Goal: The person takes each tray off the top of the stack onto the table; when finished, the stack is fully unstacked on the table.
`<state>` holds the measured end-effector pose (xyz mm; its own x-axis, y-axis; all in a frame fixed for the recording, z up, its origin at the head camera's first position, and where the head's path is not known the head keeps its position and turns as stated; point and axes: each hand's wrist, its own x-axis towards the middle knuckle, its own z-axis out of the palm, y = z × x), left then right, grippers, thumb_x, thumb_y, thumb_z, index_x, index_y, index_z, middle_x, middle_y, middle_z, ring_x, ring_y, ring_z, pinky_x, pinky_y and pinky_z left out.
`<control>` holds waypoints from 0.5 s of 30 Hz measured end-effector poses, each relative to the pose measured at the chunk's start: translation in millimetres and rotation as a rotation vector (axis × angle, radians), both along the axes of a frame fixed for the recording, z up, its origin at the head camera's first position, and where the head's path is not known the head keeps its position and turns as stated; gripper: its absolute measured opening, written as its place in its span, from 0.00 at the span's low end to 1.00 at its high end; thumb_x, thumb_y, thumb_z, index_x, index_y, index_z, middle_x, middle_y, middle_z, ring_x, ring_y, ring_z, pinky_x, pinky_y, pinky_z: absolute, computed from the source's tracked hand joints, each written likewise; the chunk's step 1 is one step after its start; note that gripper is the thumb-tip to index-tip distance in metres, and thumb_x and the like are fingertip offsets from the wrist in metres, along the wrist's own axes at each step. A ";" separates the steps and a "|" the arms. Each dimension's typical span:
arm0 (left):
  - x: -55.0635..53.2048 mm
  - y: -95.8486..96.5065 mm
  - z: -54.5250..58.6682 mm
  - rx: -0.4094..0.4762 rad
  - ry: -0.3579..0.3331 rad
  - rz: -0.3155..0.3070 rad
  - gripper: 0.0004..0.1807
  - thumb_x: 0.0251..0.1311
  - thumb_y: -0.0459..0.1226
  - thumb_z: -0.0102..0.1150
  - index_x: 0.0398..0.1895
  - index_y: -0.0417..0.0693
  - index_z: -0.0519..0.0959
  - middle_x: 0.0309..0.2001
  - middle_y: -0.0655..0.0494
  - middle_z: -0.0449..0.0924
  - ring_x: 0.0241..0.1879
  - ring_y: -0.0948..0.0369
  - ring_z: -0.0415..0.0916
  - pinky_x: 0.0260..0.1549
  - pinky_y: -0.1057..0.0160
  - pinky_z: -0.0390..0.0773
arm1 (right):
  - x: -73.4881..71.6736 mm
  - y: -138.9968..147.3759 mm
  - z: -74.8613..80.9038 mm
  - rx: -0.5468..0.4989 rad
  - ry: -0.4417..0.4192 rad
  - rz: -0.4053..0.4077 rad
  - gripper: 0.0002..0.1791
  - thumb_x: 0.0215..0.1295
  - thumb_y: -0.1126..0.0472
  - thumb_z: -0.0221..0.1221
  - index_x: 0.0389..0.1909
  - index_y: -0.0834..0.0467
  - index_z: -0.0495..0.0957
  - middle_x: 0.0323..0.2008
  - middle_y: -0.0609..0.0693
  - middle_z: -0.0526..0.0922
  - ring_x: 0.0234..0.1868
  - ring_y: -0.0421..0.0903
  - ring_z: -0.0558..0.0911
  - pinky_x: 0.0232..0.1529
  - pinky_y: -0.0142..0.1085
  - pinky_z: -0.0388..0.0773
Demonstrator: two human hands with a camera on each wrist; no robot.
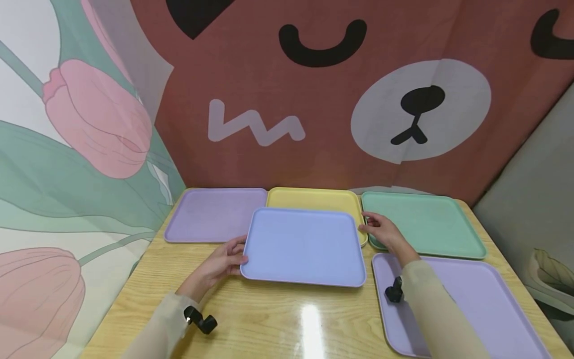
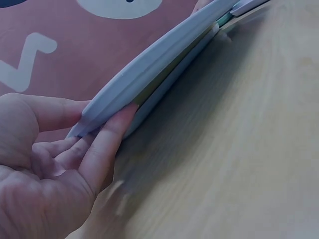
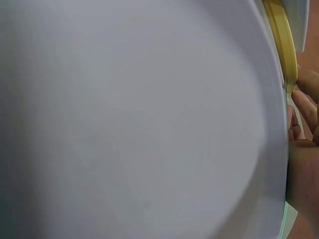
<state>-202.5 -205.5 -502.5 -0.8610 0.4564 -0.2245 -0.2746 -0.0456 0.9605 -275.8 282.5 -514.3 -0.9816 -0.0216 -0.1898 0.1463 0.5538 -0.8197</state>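
Observation:
A light blue tray (image 1: 305,247) is held up at its left edge by my left hand (image 1: 226,257). In the left wrist view, the fingers (image 2: 107,144) and thumb pinch the rim of this tilted tray. Behind and partly covered by it lies a yellow tray (image 1: 314,198). My right hand (image 1: 381,229) is at the yellow tray's right edge, beside the green tray (image 1: 421,222). The right wrist view has its fingertips right at the yellow rim (image 3: 284,45), with the fingers loosely bent and apart from the blue tray.
A purple tray (image 1: 215,214) lies at the back left of the wooden table (image 1: 264,319). Another purple tray (image 1: 475,299) is at the front right, under my right forearm. A printed cloth (image 1: 251,164) with a bear face hangs along the back edge.

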 end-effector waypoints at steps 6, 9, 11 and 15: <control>10.2 -1.6 -1.2 0.020 -0.011 -0.002 0.44 0.67 0.26 0.57 0.80 0.36 0.44 0.68 0.34 0.67 0.51 0.53 0.82 0.47 0.51 0.85 | -1.1 1.6 -0.1 0.000 -0.002 0.004 0.35 0.72 0.53 0.62 0.76 0.57 0.63 0.58 0.59 0.72 0.56 0.54 0.70 0.59 0.48 0.71; 13.7 -2.9 -3.3 0.027 -0.011 0.001 0.44 0.67 0.25 0.56 0.80 0.36 0.44 0.68 0.34 0.68 0.51 0.53 0.82 0.47 0.50 0.85 | -1.1 1.9 -0.1 0.004 -0.004 0.001 0.35 0.72 0.52 0.62 0.76 0.57 0.63 0.59 0.59 0.72 0.58 0.54 0.71 0.61 0.50 0.71; 16.3 -4.1 -4.8 0.035 -0.012 -0.002 0.44 0.67 0.25 0.56 0.80 0.36 0.44 0.67 0.36 0.69 0.52 0.53 0.82 0.47 0.50 0.85 | -0.9 1.8 0.0 0.006 -0.004 0.002 0.35 0.72 0.52 0.62 0.76 0.57 0.63 0.59 0.59 0.72 0.58 0.54 0.71 0.60 0.50 0.71; 23.2 -5.5 -6.4 0.045 -0.008 -0.018 0.44 0.67 0.25 0.57 0.81 0.37 0.44 0.66 0.39 0.71 0.51 0.53 0.82 0.47 0.50 0.85 | -0.8 1.4 -0.8 0.001 -0.002 0.009 0.35 0.72 0.52 0.61 0.76 0.57 0.63 0.57 0.58 0.73 0.56 0.54 0.71 0.58 0.48 0.72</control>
<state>-179.3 -210.9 -508.9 -0.8505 0.4819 -0.2108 -0.2839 -0.0832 0.9552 -276.6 283.9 -515.1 -0.9811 -0.0298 -0.1913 0.1427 0.5562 -0.8187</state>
